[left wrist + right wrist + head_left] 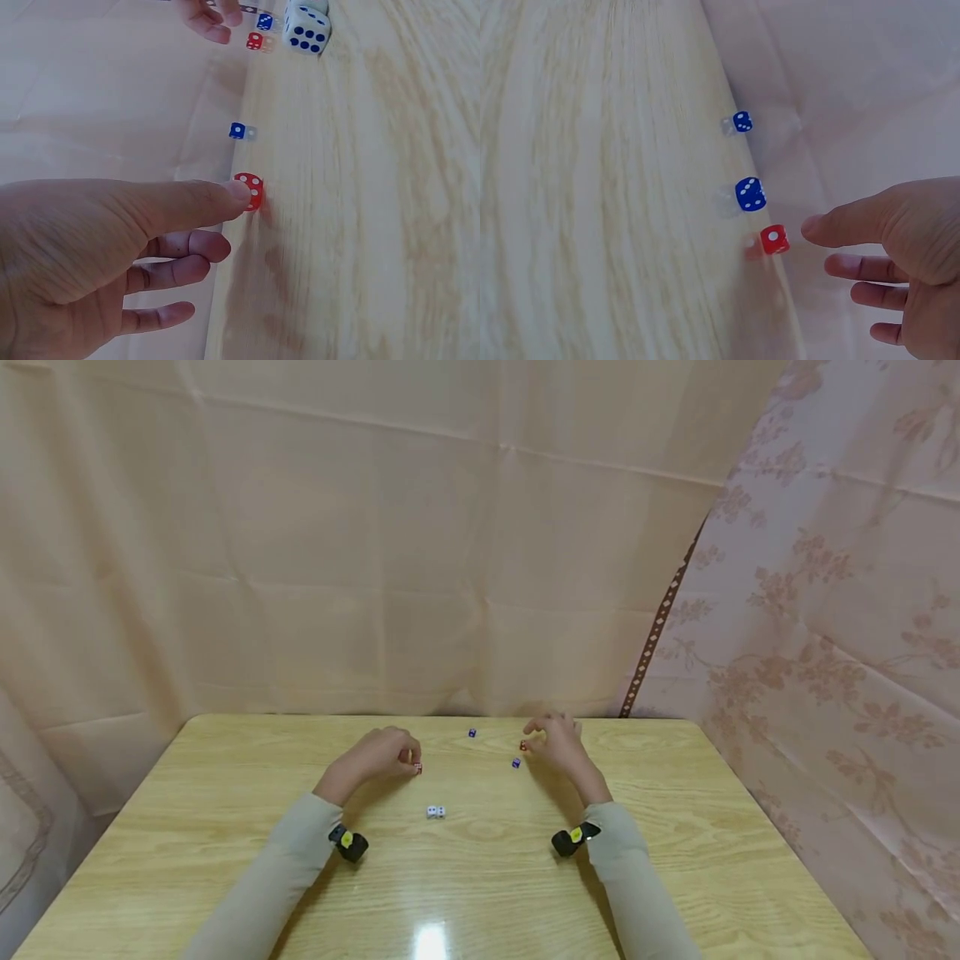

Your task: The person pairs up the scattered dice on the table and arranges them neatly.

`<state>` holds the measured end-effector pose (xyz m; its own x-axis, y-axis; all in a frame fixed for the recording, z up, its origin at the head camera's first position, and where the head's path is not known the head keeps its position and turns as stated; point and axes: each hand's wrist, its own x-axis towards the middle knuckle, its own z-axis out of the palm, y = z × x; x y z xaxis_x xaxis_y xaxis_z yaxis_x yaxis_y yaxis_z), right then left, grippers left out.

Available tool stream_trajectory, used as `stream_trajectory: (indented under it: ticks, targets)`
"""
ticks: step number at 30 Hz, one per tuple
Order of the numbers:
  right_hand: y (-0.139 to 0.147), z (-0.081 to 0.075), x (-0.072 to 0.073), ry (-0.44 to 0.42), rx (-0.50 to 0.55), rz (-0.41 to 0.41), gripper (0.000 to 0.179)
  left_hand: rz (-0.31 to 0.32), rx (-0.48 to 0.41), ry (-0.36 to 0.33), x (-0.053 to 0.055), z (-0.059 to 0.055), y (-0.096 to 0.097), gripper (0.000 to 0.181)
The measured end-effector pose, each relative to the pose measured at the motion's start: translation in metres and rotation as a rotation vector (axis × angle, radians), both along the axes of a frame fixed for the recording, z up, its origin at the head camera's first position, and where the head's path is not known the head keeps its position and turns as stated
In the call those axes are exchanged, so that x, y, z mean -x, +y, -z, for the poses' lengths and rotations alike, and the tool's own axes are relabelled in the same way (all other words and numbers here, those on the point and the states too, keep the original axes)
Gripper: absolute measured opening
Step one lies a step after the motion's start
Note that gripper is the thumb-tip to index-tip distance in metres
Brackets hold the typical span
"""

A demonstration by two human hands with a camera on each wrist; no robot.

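Observation:
My left hand (378, 753) pinches a red die (256, 193) with white pips at the table surface. The thumb covers part of that die in the left wrist view, and the index finger is hidden behind it. Over on the right, my right hand (558, 745) hovers beside a second red die (775, 239), its fingers spread and loosely bent. A small gap separates the thumb from this die in the right wrist view. Close to it lies a blue die (751, 195). Another blue die (472, 733) sits farther back, between the hands.
Two white dice (431, 812) with dark pips stand side by side on the wooden table (480, 877), nearer to me than the other dice. A beige curtain (420, 568) hangs behind the table's far edge, and a floral curtain (840, 652) on the right.

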<state>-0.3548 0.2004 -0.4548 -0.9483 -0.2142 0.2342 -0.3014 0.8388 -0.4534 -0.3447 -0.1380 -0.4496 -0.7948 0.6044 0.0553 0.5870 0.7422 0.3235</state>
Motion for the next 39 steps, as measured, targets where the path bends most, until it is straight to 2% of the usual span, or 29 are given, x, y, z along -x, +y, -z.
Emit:
stream_trajectory:
  ticks: [9,19,27,39]
  targets:
    - [0.002,0.002,0.006,-0.050,-0.014,0.015,0.016,-0.002,-0.012,-0.022,0.000,-0.001,-0.001,0.012]
    - [0.002,0.000,0.009,-0.044,-0.022,0.012,0.013,0.002,-0.023,-0.016,0.000,-0.004,-0.003,0.012]
    - [0.001,0.006,0.011,-0.053,-0.049,0.029,0.012,0.003,-0.037,-0.044,0.003,-0.001,-0.004,0.012]
    - [0.001,0.009,0.011,-0.056,-0.042,0.044,0.009,-0.005,-0.022,-0.029,0.004,0.003,-0.002,0.012]
